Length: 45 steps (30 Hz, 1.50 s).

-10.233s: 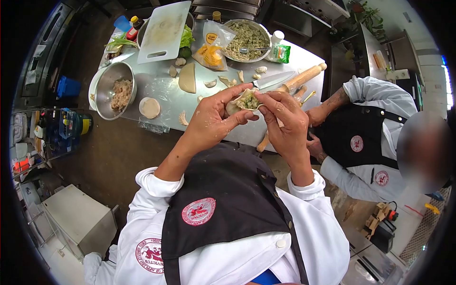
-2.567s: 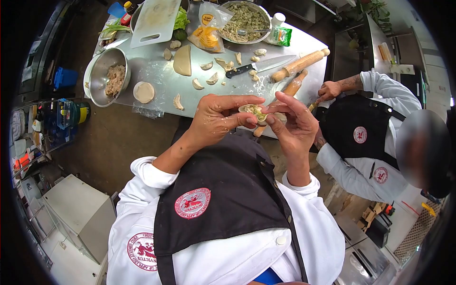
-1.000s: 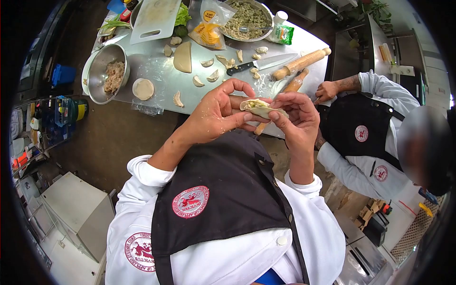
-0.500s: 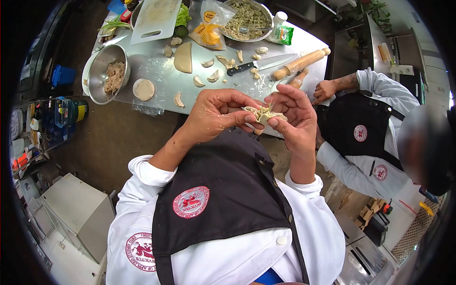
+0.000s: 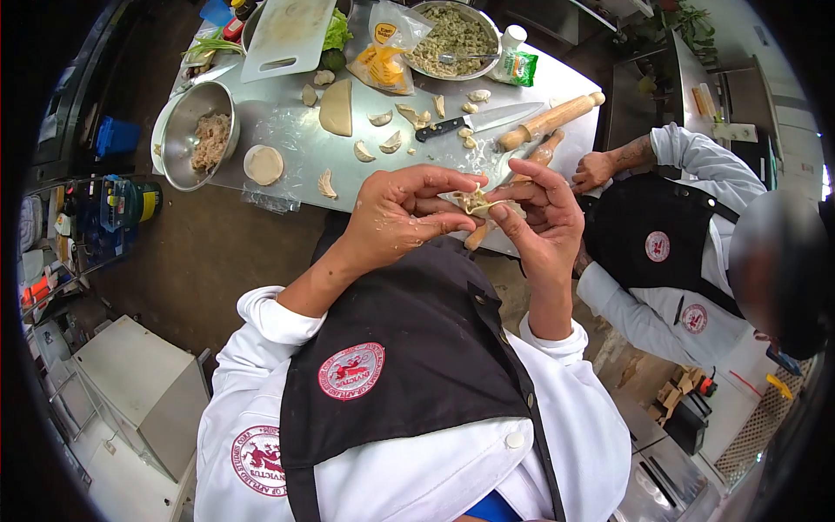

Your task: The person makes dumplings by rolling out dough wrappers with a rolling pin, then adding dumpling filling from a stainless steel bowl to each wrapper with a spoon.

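So the half-folded dumpling [image 5: 477, 204] is right in the gap between the two hands, a bit above the centre of the frame, up off the table [image 5: 574, 135] with its pale filling still showing along the top. Left hand [image 5: 396, 213] is partly curled, thumb and index only slightly apart, with the dumpling's left end at those fingertips. Right hand [image 5: 544, 213] is looser, fingers raised and spread a bit, thumb pressed on the right end of the wrapper. Just above the hands there's a chef's knife [image 5: 478, 120] lying flat, and a wooden rolling pin [image 5: 552, 120] slants off to its right. A few crimped dumplings [image 5: 364, 151] sit up and left of the left hand, then a round dough wrapper [image 5: 263, 164] further left. Another person's hand [image 5: 593, 171] rests near the table's right edge, apart from the right hand.
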Tool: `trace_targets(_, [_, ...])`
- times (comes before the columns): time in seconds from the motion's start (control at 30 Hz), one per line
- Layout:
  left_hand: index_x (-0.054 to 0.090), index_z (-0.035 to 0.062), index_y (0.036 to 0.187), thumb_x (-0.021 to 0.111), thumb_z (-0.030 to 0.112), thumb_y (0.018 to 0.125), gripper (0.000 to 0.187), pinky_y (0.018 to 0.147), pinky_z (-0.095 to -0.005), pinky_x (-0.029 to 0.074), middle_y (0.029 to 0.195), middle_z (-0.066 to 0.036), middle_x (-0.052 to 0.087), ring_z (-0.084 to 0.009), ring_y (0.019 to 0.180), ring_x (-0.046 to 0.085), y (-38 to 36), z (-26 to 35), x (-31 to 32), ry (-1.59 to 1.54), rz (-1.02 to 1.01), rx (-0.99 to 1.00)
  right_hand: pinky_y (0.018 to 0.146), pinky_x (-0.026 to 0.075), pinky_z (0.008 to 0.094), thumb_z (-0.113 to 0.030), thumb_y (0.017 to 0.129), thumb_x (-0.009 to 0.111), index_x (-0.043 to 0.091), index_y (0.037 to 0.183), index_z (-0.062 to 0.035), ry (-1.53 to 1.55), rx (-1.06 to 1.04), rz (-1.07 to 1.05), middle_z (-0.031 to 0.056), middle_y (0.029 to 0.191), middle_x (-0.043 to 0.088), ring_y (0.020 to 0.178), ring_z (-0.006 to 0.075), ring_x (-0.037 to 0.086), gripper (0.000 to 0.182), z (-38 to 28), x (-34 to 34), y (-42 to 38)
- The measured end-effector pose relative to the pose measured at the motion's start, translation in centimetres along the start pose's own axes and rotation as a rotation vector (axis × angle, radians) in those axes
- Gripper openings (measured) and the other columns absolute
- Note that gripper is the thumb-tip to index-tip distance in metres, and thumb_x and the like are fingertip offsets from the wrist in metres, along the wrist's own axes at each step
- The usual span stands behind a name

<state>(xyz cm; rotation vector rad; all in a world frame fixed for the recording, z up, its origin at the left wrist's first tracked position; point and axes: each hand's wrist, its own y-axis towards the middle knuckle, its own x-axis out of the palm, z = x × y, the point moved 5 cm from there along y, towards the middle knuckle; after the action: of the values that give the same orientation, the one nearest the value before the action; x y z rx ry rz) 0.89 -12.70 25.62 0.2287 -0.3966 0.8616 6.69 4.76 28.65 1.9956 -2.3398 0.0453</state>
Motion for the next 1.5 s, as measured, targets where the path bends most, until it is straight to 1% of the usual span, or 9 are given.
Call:
trace_targets(0.13, [0.062,-0.0041,0.129,0.073,-0.009,0.089,0.042,0.084,-0.0358,0.066,0.125,-0.024,0.070,-0.0262,0.106,0.073,0.1,0.2,-0.4,0.161,-0.072,0.084,0.090,0.056,0.0274,0.005,0.087,0.078,0.054,0.137,0.0042,0.015,-0.002,-0.060,0.0130,0.101,0.075,0.100,0.0168,0.072,0.056,0.3,-0.1,0.1])
trace_targets(0.2, [0.068,-0.0022,0.127,0.075,-0.002,0.091,0.036,0.078,-0.0254,0.062,0.117,-0.015,0.074,-0.0174,0.100,0.074,0.2,-0.2,-0.6,0.113,-0.048,0.057,0.090,0.057,0.0279,0.008,0.083,0.079,0.053,0.138,0.0044,0.123,-0.031,-0.048,0.0109,0.099,0.072,0.100,0.0157,0.071,0.061,0.4,-0.2,0.4])
trace_targets(0.43, [0.074,-0.0005,0.116,0.078,0.001,0.089,0.027,0.076,-0.0237,0.061,0.116,-0.015,0.074,-0.0149,0.094,0.073,0.3,-0.3,-0.4,-0.019,0.078,-0.093,0.091,0.057,0.0294,0.008,0.082,0.081,0.052,0.139,0.0056,0.204,0.035,-0.133,0.0105,0.101,0.070,0.098,0.0151,0.069,0.064,1.1,-0.5,0.4])
trace_targets(0.73, [0.075,0.0022,0.106,0.084,-0.005,0.080,0.028,0.069,-0.0198,0.059,0.117,-0.012,0.071,-0.0120,0.090,0.071,0.7,0.6,-0.2,0.217,0.027,0.150,0.085,0.058,0.0261,0.007,0.081,0.082,0.052,0.140,0.0031,0.238,0.004,-0.058,0.0107,0.109,0.066,0.105,0.0136,0.065,0.066,1.1,0.0,0.6])
trace_targets(0.8, [0.074,-0.0017,0.105,0.081,-0.010,0.082,0.025,0.074,-0.0282,0.065,0.118,-0.018,0.067,-0.0196,0.099,0.071,0.4,0.6,-0.3,0.164,-0.016,0.097,0.087,0.058,0.0265,0.007,0.082,0.082,0.053,0.140,0.0028,0.298,0.025,-0.077,0.0102,0.112,0.064,0.108,0.0134,0.063,0.065,1.0,0.3,0.4])
trace_targets(1.13, [0.074,-0.0019,0.106,0.078,-0.012,0.082,0.026,0.070,-0.0285,0.067,0.118,-0.020,0.068,-0.0216,0.096,0.073,-0.2,0.7,-0.4,0.000,0.015,0.048,0.089,0.056,0.0277,0.006,0.083,0.081,0.060,0.128,0.0061,0.275,-0.026,-0.145,0.0100,0.110,0.065,0.101,0.0144,0.066,0.049,1.2,-0.1,-0.6])
trace_targets(1.33, [0.074,-0.0002,0.107,0.078,-0.009,0.084,0.025,0.067,-0.0293,0.067,0.118,-0.021,0.068,-0.0218,0.093,0.073,-0.3,1.2,-0.3,0.270,-0.143,0.232,0.088,0.056,0.0283,0.006,0.083,0.082,0.062,0.125,0.0055,0.096,-0.062,-0.100,0.0095,0.111,0.065,0.101,0.0146,0.067,0.047,-0.1,0.9,-0.8])
trace_targets(1.43, [0.074,-0.0010,0.107,0.078,-0.009,0.085,0.024,0.069,-0.0292,0.067,0.119,-0.020,0.067,-0.0212,0.096,0.073,-0.4,1.2,-0.2,0.166,-0.046,0.173,0.087,0.056,0.0286,0.007,0.082,0.082,0.062,0.124,0.0053,0.193,-0.155,-0.071,0.0092,0.112,0.065,0.102,0.0147,0.068,0.046,-0.7,1.4,-0.6])
trace_targets(1.5, [0.077,0.0022,0.102,0.080,-0.005,0.084,0.019,0.065,-0.0219,0.061,0.118,-0.013,0.069,-0.0120,0.094,0.070,-0.4,1.4,-0.1,0.012,0.124,0.093,0.085,0.057,0.0280,0.007,0.081,0.082,0.064,0.120,0.0041,0.197,-0.127,-0.009,0.0087,0.113,0.065,0.100,0.0150,0.069,0.043,-0.2,1.3,-0.8])
